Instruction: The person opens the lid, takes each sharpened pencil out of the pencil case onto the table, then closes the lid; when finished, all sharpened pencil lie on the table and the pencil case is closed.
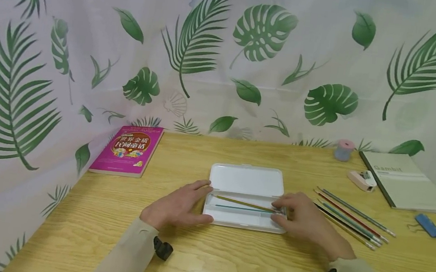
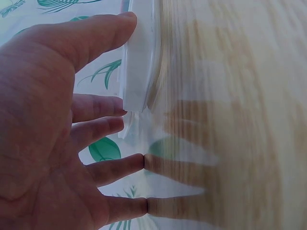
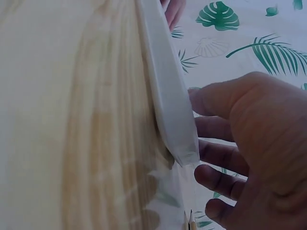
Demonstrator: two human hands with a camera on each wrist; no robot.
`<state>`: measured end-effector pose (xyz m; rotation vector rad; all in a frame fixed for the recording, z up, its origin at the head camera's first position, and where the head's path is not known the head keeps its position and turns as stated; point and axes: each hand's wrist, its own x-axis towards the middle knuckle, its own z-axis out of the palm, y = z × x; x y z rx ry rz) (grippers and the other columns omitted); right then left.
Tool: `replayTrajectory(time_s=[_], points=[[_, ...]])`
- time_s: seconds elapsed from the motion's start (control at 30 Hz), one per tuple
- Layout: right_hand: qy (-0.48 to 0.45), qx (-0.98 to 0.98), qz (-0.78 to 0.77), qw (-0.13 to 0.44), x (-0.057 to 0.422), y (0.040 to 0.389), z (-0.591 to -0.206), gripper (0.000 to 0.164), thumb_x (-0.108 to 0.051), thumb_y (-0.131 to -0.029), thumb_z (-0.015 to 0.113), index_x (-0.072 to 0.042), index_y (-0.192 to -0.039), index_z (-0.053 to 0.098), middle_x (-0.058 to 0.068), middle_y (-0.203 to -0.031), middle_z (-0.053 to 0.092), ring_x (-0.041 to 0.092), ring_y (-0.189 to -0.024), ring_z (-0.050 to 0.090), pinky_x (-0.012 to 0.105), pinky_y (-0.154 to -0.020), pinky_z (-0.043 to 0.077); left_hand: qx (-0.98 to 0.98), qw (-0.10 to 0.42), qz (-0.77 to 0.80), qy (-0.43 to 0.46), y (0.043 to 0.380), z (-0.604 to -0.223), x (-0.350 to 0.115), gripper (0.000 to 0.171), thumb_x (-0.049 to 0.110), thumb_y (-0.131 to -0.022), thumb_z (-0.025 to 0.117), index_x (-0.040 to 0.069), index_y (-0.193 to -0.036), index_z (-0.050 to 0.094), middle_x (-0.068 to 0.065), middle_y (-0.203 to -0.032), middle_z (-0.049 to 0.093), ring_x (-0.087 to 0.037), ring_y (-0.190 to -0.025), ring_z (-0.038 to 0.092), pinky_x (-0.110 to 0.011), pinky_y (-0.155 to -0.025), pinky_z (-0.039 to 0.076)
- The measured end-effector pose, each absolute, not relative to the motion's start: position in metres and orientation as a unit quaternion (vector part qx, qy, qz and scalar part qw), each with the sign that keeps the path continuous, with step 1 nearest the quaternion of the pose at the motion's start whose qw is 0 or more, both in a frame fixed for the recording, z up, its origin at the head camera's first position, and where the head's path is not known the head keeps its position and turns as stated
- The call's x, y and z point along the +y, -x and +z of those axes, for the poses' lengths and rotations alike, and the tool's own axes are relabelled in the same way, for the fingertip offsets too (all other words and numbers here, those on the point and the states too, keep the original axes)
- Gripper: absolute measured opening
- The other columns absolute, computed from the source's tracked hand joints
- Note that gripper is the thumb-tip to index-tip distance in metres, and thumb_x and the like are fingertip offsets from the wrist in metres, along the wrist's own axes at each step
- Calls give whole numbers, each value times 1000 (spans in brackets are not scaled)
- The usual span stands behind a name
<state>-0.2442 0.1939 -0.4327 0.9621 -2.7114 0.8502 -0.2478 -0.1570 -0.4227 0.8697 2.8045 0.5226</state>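
Observation:
An opened white pencil case (image 1: pixel 247 181) lies on the table with its lid folded back. Inside it are a yellowish pencil (image 1: pixel 244 202) and a blue-green pencil (image 1: pixel 233 208). My left hand (image 1: pixel 180 206) is at the case's left end, fingers spread and fairly straight; its thumb touches the front wall (image 2: pixel 139 57) in the left wrist view. Over the right end reaches my right hand (image 1: pixel 303 219), thumb and forefinger apart with the pencil ends between them. The right wrist view has its thumb and fingers right at the case's edge (image 3: pixel 172 100).
Several pencils (image 1: pixel 355 216) lie right of the case. Beyond them are a pink-and-white stapler-like item (image 1: pixel 361 180), a pink-topped container (image 1: pixel 344 150), a notebook (image 1: pixel 412 182) and a blue binder clip (image 1: pixel 429 225). A magenta book (image 1: pixel 126 149) lies back left, before a leaf-patterned curtain (image 1: pixel 205 107).

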Motion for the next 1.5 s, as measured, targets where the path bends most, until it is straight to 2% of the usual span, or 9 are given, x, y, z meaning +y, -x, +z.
replayTrajectory(time_s=[0.13, 0.3, 0.47, 0.63, 0.97, 1.2, 1.5], points=[[-330, -906, 251, 89, 190, 244, -435, 19, -18, -92, 72, -8, -106, 77, 4, -106, 69, 25, -94, 57, 44, -78, 50, 940, 80, 168, -286, 247, -422, -157, 82, 54, -91, 66, 9, -154, 37, -7, -161, 28, -29, -144, 33, -43, -116, 32], [-345, -900, 234, 124, 186, 244, -439, 12, -11, -89, 73, -8, -99, 79, 1, -95, 67, 21, -85, 57, 41, -74, 50, 940, 79, 170, -286, 247, -422, -157, 81, 53, -91, 66, 9, -153, 38, -8, -161, 29, -29, -144, 33, -43, -116, 32], [-340, -900, 238, 130, 186, 242, -440, 9, -9, -88, 74, -8, -95, 79, -1, -90, 64, 18, -81, 55, 37, -70, 48, 939, 79, 170, -288, 247, -422, -156, 82, 53, -91, 66, 9, -153, 38, -8, -161, 29, -29, -144, 34, -43, -116, 32], [-343, -898, 241, 133, 186, 244, -442, 9, -8, -88, 74, -8, -95, 79, 0, -90, 63, 18, -82, 55, 37, -71, 48, 938, 78, 171, -290, 247, -420, -156, 81, 50, -91, 67, 9, -153, 38, -9, -160, 29, -29, -143, 34, -44, -116, 32], [-323, -908, 247, 104, 187, 242, -439, 4, -12, -91, 73, -14, -92, 76, -4, -90, 59, 17, -84, 51, 36, -71, 44, 941, 85, 171, -278, 246, -420, -155, 82, 53, -90, 67, 11, -154, 37, -6, -161, 28, -27, -144, 32, -42, -117, 31], [-285, -914, 278, 72, 188, 243, -435, 8, -12, -89, 75, -12, -95, 80, -5, -92, 63, 18, -88, 55, 36, -74, 48, 942, 82, 169, -277, 247, -422, -155, 81, 53, -90, 67, 13, -154, 37, -5, -162, 27, -26, -145, 32, -42, -117, 31], [-272, -914, 294, 63, 190, 243, -435, 5, -12, -88, 76, -13, -92, 79, -5, -94, 65, 18, -91, 57, 37, -76, 51, 942, 88, 171, -275, 246, -421, -154, 82, 53, -90, 67, 13, -155, 37, -5, -162, 27, -26, -145, 32, -42, -117, 31]])
